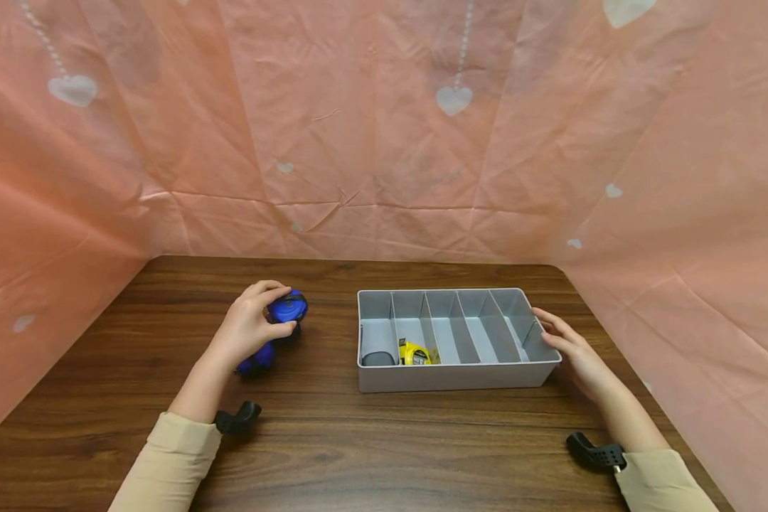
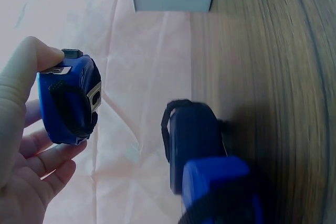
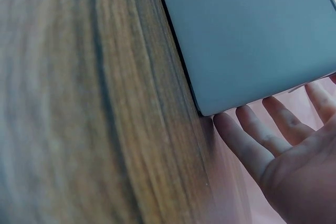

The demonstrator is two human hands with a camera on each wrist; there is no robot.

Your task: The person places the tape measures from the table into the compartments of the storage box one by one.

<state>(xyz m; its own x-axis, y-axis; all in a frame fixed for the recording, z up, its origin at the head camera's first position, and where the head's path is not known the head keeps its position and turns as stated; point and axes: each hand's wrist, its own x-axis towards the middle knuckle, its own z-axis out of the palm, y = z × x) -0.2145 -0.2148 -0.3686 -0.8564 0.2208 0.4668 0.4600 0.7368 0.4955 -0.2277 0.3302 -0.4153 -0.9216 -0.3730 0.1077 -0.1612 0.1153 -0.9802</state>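
Observation:
My left hand pinches a blue tape measure with black trim, holding it above the table. In the left wrist view, the thumb lies on top of this tape measure and the fingers are beneath. Below that hand, a second blue object, apparently another tape measure, stands beside a dark case-like item with a strap. At the right end of a grey divided tray, my right hand touches the wall. Its nearly straight fingertips meet the tray's outer side in the right wrist view.
A yellow tape measure lies in the tray's second compartment from the left. The leftmost compartment holds a dark grey rounded item. Pink cloth with hearts hangs around the back and sides of the brown wooden table.

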